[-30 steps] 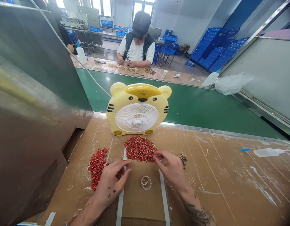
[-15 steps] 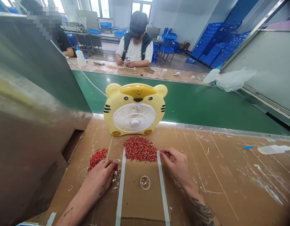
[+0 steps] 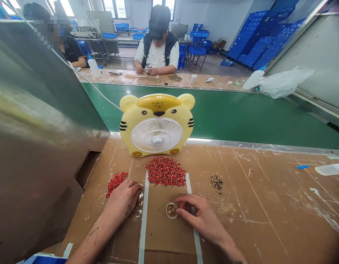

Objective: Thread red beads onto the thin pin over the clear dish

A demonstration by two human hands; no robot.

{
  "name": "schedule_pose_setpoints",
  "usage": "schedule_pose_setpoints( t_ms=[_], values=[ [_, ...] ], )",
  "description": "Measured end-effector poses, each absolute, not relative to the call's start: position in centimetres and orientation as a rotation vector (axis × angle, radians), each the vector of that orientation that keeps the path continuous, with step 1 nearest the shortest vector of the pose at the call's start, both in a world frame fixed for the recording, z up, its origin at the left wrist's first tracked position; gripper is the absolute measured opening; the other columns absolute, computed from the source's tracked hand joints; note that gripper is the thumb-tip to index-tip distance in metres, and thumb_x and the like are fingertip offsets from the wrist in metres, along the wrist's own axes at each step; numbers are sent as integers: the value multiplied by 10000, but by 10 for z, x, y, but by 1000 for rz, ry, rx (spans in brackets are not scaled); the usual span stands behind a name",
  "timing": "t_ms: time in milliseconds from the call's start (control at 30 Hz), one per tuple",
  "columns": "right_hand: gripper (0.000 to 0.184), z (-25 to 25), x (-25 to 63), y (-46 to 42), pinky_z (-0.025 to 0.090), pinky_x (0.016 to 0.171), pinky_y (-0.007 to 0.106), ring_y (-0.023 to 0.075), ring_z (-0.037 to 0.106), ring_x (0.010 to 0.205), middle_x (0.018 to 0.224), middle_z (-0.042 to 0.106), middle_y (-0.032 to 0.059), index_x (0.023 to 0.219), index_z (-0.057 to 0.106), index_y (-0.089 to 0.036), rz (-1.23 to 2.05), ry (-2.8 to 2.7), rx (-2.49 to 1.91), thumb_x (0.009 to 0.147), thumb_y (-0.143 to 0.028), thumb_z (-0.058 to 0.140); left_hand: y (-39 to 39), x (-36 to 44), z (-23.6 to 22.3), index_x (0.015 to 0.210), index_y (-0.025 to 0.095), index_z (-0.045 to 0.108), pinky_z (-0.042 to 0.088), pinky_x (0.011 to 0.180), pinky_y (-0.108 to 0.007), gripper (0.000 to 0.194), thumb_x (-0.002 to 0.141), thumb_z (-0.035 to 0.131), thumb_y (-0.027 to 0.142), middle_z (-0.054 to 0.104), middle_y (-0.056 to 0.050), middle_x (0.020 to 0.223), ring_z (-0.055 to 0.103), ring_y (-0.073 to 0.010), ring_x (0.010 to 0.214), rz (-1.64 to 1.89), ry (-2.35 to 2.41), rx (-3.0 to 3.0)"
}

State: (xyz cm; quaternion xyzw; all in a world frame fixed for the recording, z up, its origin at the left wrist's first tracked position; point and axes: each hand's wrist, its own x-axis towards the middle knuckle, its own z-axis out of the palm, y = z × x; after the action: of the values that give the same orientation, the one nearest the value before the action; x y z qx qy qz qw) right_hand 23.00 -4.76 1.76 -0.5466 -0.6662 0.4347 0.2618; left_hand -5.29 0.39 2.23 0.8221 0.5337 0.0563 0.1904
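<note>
My left hand rests on the cardboard beside a small heap of red pieces, its fingers curled together. What lies under its fingertips is hidden. Over the taped cardboard strip, my right hand has thumb and forefinger apart, holding nothing I can see. Those fingertips are close to the thin stick in a small round clear cup. A larger pile of red pieces with pale and dark ends covers the strip's far end. Right of the strip lies a small cluster of dark and gold pieces.
A yellow animal-faced fan stands behind the large pile. Close on the left rises a metal housing. Beyond the green belt, a co-worker sits at another bench. A white bottle lies at far right.
My right hand has moved from the large pile's right edge toward me and left, to the cup. The dark and gold cluster now shows. My left hand has shifted slightly; its fingertip red piece is no longer visible.
</note>
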Motion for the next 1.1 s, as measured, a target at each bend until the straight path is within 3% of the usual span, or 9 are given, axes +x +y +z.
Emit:
schedule_pose_setpoints(
  t_ms=[133,333,500,700,900,1100],
  values=[
    [178,12,230,-45,461,662,268,167,622,697,766,702,13,992,747,-214,1219,-1795,-1476,869,-321,678,0,-57,28,928,180,732,487,794,-319,279,951,454,202,726,-92,919,660,-224,849,374,1468,2224],
    [200,11,228,-41,432,648,269,167,614,694,763,701,28,826,748,-203,1119,-1876,-1452,928,-318,620,-3,-46,33,912,168,768,467,652,-261,205,892,574,233,728,-69,811,640,-178,699,668,1359,1881],
    [258,2,230,-44,405,596,256,153,567,638,691,644,33,792,720,-177,926,-2052,-1178,953,-346,609,0,-30,31,854,155,794,446,591,-234,148,804,689,246,678,-56,730,593,-156,645,867,1182,1554],
    [291,-2,221,-40,390,594,265,158,535,644,678,627,48,758,679,-162,640,-2186,-985,989,-293,559,5,-16,24,859,172,810,482,695,-247,136,781,728,246,718,-89,894,636,-180,795,925,1017,1345],
    [307,1,219,-36,362,581,274,159,489,615,635,595,36,749,653,-162,430,-2243,-989,1009,-229,505,3,-14,9,908,164,813,410,579,-230,192,793,726,290,676,-47,722,546,-139,624,850,1059,1285],
    [311,2,226,-37,350,581,272,157,487,614,630,569,25,732,629,-169,452,-2323,-988,1008,-227,501,1,-16,9,926,184,814,428,603,-240,207,832,691,320,663,-68,813,554,-149,682,895,982,1302]
  ],
)
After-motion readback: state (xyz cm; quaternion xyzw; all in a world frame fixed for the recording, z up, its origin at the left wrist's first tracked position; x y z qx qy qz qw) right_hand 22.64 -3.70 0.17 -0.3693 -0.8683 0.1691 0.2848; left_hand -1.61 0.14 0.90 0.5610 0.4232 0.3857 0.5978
